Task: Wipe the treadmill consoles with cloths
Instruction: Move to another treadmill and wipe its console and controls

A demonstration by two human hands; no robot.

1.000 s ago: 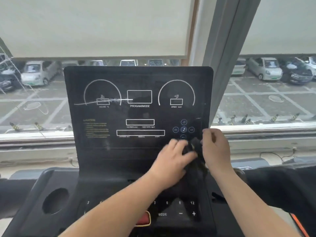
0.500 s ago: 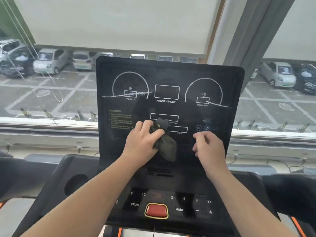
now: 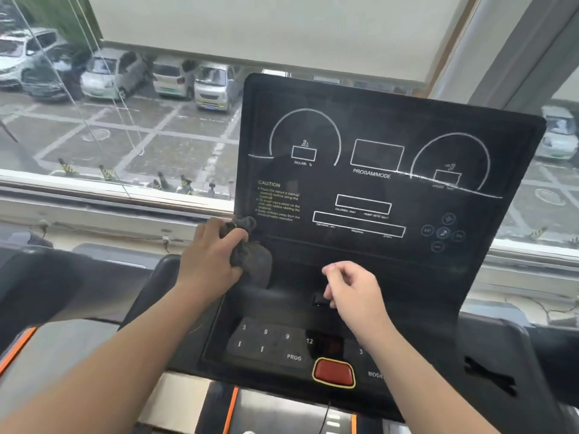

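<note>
A black treadmill console (image 3: 385,126) with white dial outlines and a yellow CAUTION text stands in front of me. My left hand (image 3: 209,255) grips a bunched dark grey cloth (image 3: 250,252) and presses it against the console's lower left corner. My right hand (image 3: 351,285) hovers loosely curled over the ledge below the display, holding nothing. A keypad with a red stop button (image 3: 333,372) lies beneath both hands.
A window behind the console looks onto a car park, with a white roller blind (image 3: 266,26) pulled partway down. The window sill (image 3: 94,198) runs along the left. Black handrail housings (image 3: 507,371) flank the console. An orange-trimmed deck part (image 3: 233,408) shows at the bottom.
My left hand has swept the cloth leftward across the lower display to the console's left corner. My right hand has let go of the cloth and dropped lower, toward the ledge.
</note>
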